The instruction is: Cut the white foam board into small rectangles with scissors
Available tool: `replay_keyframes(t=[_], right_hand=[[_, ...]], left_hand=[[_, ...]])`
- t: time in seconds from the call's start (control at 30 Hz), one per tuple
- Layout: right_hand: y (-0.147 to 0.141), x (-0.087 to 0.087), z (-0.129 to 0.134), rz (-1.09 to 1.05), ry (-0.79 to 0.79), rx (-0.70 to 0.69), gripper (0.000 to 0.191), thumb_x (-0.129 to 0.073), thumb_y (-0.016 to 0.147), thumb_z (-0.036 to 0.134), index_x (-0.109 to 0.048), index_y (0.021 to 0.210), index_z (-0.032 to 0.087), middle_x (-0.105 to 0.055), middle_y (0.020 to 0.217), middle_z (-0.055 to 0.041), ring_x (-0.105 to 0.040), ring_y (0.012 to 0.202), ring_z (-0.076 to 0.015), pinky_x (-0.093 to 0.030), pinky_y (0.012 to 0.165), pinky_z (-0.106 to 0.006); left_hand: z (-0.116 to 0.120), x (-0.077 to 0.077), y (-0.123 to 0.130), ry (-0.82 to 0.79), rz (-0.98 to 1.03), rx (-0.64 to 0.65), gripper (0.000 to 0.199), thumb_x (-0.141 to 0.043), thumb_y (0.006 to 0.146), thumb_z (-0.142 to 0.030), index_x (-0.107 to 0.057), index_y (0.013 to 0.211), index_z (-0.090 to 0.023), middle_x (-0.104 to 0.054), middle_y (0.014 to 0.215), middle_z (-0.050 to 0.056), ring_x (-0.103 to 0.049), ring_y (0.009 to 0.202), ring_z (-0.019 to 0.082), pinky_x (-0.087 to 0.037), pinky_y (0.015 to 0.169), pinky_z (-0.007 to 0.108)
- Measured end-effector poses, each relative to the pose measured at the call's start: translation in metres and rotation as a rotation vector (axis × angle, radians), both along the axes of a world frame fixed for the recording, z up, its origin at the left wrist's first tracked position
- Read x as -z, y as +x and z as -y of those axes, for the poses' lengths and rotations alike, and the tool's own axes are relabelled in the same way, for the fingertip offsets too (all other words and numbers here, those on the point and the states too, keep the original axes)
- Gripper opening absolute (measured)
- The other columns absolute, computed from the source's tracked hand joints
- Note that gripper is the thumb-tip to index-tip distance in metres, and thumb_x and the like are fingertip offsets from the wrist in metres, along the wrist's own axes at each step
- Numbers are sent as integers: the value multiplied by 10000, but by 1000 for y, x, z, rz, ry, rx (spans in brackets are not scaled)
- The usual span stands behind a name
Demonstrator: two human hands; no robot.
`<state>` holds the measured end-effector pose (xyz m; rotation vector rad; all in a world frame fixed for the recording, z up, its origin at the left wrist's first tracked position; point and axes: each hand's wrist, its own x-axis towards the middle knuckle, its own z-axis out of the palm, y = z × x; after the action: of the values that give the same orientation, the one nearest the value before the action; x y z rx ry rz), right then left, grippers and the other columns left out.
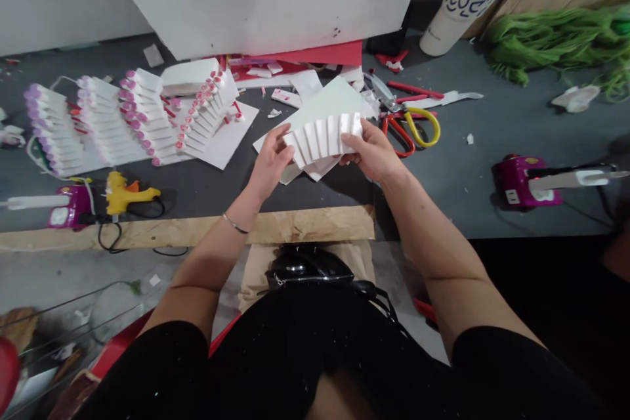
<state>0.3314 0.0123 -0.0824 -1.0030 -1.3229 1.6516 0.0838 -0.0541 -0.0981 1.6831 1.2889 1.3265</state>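
Observation:
A row of white strips [322, 138], overlapping and slightly fanned, is held between my two hands over the table. My left hand [270, 163] pinches its left end with thumb and fingers. At the other end my right hand [373, 152] grips it, thumb on top and fingers curled beneath. Under the strips lie a pale sheet [339, 97] and other white pieces. Just right of my right hand rest scissors [411, 125] with one red and one yellow handle. What the strips are made of I cannot tell.
Fanned rows of white strips with purple, pink and red tips [142, 118] lie at left. A yellow glue gun [128, 194] is near the wooden front edge [315, 224]. Purple power blocks [524, 180] sit at both sides; a white bottle [453, 6] and green strands [551, 39] are behind.

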Motion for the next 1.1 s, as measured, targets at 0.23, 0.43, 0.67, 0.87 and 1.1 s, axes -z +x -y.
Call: replay_keyframes(t=[0.23,0.43,0.67,0.87,1.1], right_hand=[[-10,1,8,-47,-29,-14,685,-886,690,819,-648,1057,292,-713,885,-21,-714,785,-221,-639,567,-344],[-10,5,8,-175,-95,-91,620,-974,689,673,-697,1023,230,-711,837,-5,-677,728,-162,-629,574,-288],[-10,4,10,-235,-174,-232,671,-973,682,678,-734,1054,173,-718,805,-23,-672,661,-139,-621,548,-261],[-6,7,9,-82,-58,-162,676,-906,742,718,-665,1132,221,-681,881,-13,-672,724,-159,-609,552,-278],[-3,19,4,135,194,-56,888,-919,739,690,-508,1426,305,-605,912,13,-625,742,-176,-610,625,-334]], left_hand=[[-19,-15,12,-264,208,125,515,-842,886,-607,-659,1221,-262,-720,918,32,-755,780,212,-672,557,334],[-11,-30,28,-505,480,106,591,-981,702,-561,-713,1106,-224,-706,833,2,-707,678,162,-644,509,275],[-3,-36,26,-579,516,94,640,-980,658,-542,-729,1145,-210,-739,837,16,-731,670,187,-642,490,294],[-3,-35,28,-546,497,58,591,-954,685,-508,-738,1149,-213,-740,852,19,-724,687,177,-641,512,286],[-3,-40,29,-506,426,47,526,-967,668,-443,-747,1083,-207,-704,845,-11,-653,636,120,-621,509,252]])
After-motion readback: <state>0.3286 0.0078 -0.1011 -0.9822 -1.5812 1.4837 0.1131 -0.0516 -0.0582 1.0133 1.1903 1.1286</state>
